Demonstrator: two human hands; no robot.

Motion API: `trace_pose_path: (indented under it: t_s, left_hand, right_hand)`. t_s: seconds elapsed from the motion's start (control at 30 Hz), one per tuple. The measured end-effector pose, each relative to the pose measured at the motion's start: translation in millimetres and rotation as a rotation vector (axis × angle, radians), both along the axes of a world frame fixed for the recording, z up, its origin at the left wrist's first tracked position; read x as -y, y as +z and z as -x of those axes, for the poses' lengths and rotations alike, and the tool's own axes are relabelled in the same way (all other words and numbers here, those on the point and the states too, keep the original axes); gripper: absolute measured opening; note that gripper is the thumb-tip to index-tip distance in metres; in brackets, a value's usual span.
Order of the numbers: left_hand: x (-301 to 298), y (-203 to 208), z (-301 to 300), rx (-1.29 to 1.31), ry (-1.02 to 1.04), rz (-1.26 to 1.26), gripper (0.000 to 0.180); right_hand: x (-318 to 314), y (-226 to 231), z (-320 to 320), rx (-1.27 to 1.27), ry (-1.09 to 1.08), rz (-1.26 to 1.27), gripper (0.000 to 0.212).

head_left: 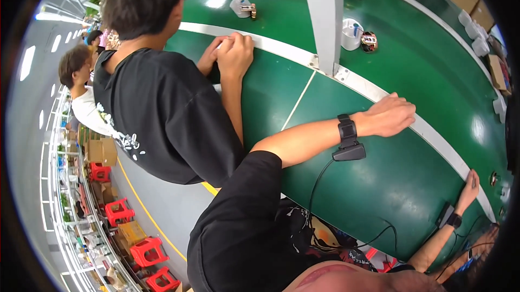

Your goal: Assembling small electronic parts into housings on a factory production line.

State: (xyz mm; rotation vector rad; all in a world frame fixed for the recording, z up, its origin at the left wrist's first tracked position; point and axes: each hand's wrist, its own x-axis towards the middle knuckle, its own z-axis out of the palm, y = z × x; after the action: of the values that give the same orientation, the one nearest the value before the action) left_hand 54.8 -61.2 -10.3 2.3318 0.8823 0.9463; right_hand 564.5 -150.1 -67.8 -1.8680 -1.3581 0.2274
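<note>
My left hand [390, 114] rests palm down on the white rail [374, 92] that edges the green bench, its fingers curled in. Whether anything is inside them is hidden. A black strap with a small box [349, 151] and cable sits on that wrist. Farther right, my right hand [470, 186] touches the same rail, with a black wristband [454, 219] behind it; its fingers are too small to read. Beyond the rail, on the green belt, a white cup [352, 34] stands beside a round copper-and-metal part [369, 42]. Another white cup with a metal part [242, 7] lies farther left.
On my left a co-worker in a black shirt [162, 108] has both hands [233, 56] at the rail. A grey post [320, 16] rises from the rail ahead. Several red stools [149, 251] and cardboard boxes [102, 151] line the far left. White cups [476, 37] stand along the belt's far side.
</note>
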Motion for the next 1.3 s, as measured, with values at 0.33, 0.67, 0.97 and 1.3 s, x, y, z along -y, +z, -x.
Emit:
trace_pose_path:
  t_s: [0.33, 0.67, 0.97, 1.3]
  left_hand:
    - [3.2, 7.8, 1.1, -0.023, -0.014, 0.069, 0.024]
    - [-0.9, 7.8, -1.8, -0.058, -0.025, 0.026, 0.024]
    - [-1.6, 5.6, -1.1, -0.062, -0.027, 0.079, 0.024]
    - [0.2, 2.5, -0.7, -0.054, 0.01, 0.055, 0.023]
  right_hand:
    - [-0.8, 5.0, 8.8, 0.015, -0.006, 0.017, 0.034]
    - [-1.8, -7.0, -2.7, -0.096, -0.002, 0.024, 0.034]
    - [-2.3, -15.7, -12.6, -0.081, 0.028, 0.018, 0.033]
    - [-0.7, -22.3, -10.5, -0.102, 0.045, 0.005, 0.03]
